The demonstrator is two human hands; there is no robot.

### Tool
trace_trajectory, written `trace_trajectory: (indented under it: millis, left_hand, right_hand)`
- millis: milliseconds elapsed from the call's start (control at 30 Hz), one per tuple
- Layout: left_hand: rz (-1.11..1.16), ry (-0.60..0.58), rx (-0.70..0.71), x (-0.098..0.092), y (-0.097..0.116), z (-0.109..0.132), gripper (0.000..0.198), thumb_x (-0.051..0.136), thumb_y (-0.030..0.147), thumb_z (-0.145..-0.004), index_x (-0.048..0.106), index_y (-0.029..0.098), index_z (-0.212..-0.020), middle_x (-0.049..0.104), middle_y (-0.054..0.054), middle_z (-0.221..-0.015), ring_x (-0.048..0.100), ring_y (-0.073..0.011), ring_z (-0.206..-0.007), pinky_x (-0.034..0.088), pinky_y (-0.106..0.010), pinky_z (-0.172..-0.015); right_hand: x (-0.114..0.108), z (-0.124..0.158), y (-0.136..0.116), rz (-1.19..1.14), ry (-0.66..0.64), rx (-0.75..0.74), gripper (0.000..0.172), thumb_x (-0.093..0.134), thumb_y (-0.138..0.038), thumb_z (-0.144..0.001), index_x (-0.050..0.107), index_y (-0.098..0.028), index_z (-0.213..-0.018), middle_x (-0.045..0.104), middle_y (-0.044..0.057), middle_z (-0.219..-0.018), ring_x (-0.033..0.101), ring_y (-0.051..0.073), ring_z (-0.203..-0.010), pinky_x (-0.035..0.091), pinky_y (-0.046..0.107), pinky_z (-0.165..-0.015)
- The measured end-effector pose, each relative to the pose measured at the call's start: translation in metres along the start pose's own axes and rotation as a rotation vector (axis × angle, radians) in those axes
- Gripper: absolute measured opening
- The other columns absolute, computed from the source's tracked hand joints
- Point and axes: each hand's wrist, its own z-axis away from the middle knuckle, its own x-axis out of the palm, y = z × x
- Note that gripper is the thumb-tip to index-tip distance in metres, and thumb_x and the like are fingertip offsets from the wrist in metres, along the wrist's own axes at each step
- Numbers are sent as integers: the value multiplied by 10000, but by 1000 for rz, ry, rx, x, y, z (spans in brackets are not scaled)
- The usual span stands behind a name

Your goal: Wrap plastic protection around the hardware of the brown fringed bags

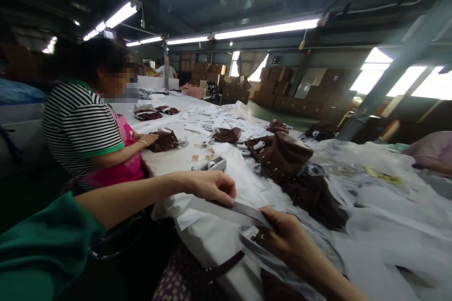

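A flat grey strip (249,211) stretches between my two hands above the near edge of the table. My left hand (213,186) has curled fingers, with thumb and fingertips pinched at the strip's far end. My right hand (287,235) is closed around its near end. Below the right hand lies a looped pale grey band (249,235) beside brown material with metal eyelets. A dark brown strap (226,265) hangs over the white cloth at the table edge. Beyond my hands sits a brown leather bag (287,153) with eyelets along its side.
A co-worker in a striped shirt (90,127) handles a brown bag (164,141) at the left. A grey metal tool (213,164) lies past my left hand. White paper pieces (212,120) and plastic sheeting (381,197) cover much of the table. Cardboard boxes (277,87) stand behind.
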Motion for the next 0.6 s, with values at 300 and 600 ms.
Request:
trace_trajectory:
  millis: [300,600]
  left_hand:
    - [560,422,-6,60,-69,34,408,663,569,-697,638,203,-875,603,-31,-647,599,-187,-611,443,-274,-561]
    - [96,299,283,69,-62,5,166,722,334,-694,643,210,-772,615,-6,-638,526,-129,-560,404,-210,-567]
  right_hand:
    - [22,28,28,116,168,188,242,558,-401,-789,629,-178,-728,644,12,-649,595,180,-627,399,222,-550]
    - [35,35,4,420,25,181,325,560,-540,-793,617,-220,-792,669,23,-696,602,192,-617,325,233,-532]
